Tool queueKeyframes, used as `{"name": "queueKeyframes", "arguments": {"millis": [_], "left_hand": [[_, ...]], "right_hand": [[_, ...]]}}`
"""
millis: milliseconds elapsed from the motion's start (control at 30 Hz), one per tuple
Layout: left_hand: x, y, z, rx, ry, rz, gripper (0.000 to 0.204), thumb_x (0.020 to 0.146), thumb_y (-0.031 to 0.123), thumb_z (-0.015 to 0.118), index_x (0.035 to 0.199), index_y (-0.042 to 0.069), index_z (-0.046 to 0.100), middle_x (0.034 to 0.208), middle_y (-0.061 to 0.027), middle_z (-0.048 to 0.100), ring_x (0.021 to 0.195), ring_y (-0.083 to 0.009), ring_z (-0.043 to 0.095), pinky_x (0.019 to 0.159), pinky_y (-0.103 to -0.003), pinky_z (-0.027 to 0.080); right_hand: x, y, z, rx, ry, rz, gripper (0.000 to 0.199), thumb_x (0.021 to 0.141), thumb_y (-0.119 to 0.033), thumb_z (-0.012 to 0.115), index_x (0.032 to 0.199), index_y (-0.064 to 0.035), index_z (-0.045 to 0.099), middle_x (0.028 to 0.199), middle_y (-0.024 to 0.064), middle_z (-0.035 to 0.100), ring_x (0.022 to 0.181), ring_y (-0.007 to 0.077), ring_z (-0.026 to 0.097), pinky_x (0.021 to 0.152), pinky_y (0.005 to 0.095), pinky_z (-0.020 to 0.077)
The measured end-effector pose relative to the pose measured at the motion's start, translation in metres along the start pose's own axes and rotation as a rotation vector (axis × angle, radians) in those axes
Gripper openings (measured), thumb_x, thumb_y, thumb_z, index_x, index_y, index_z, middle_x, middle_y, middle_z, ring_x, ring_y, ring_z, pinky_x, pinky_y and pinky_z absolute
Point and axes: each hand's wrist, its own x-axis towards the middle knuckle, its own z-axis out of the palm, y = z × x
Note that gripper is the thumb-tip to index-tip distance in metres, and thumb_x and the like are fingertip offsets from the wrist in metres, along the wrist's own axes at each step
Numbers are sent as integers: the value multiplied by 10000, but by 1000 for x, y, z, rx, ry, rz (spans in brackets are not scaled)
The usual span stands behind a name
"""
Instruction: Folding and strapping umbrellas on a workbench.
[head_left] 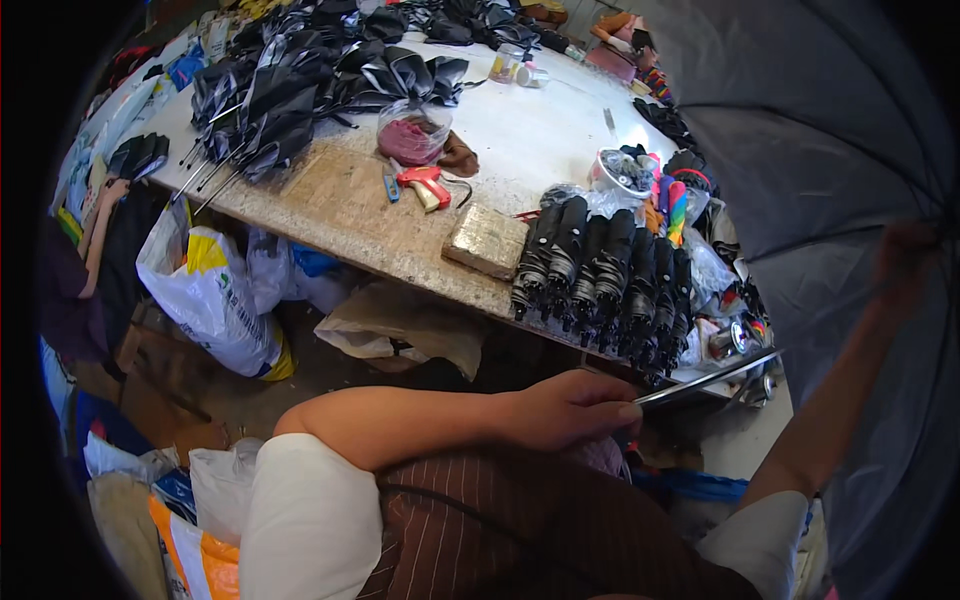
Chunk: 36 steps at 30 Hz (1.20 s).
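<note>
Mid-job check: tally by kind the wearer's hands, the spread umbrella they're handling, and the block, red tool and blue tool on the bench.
Hands: 2 (left hand, right hand)
Spread umbrella: 1
Block: 1
Red tool: 1
Blue tool: 1
Total: 6

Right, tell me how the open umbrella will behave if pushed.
The umbrella has thin-looking, creased cloth, so it would probably give floppily. Spread this wide, it may catch air and swing. The shiny rod in the left hand looks like straight metal, so that should stay stiff.
</note>
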Motion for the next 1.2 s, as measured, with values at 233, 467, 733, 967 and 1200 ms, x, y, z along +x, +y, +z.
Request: {"name": "queueKeyframes", "arguments": {"millis": [233,467,733,967,1200], "left_hand": [[-19,-4,-11,-330,106,-209,198,977,206,450,981,66,591,670,24,466,574,-61,366,532,-190,300],[-36,-6,-14,-297,430,-73,200,993,193,430,1083,42,527,606,29,406,466,-55,294,435,-188,252],[-90,-13,-37,5,655,17,231,987,165,437,1149,29,528,594,32,405,480,-48,315,447,-176,263],[-113,-20,-72,73,742,6,239,974,132,441,1166,26,536,569,36,402,488,-57,340,455,-177,277],[-140,-26,-151,1105,1050,-87,414,900,144,535,1282,12,448,1108,-134,470,957,-235,478,838,-306,404]], "right_hand": [[33,134,108,96,127,-38,336,942,-367,515,1037,-50,572,898,69,617,846,175,596,795,341,492],[54,225,151,-45,199,117,351,905,-312,593,1092,-22,532,1002,106,581,944,220,561,911,385,440],[83,282,132,588,-157,343,500,904,-305,525,1231,70,473,1361,286,385,1245,359,427,1069,400,337],[140,322,184,678,-2,256,443,866,-190,601,1215,53,476,1182,257,519,1075,358,508,963,451,424],[143,329,201,-135,79,147,404,861,-155,588,1203,44,506,1128,241,572,1009,336,569,905,431,474]]}}
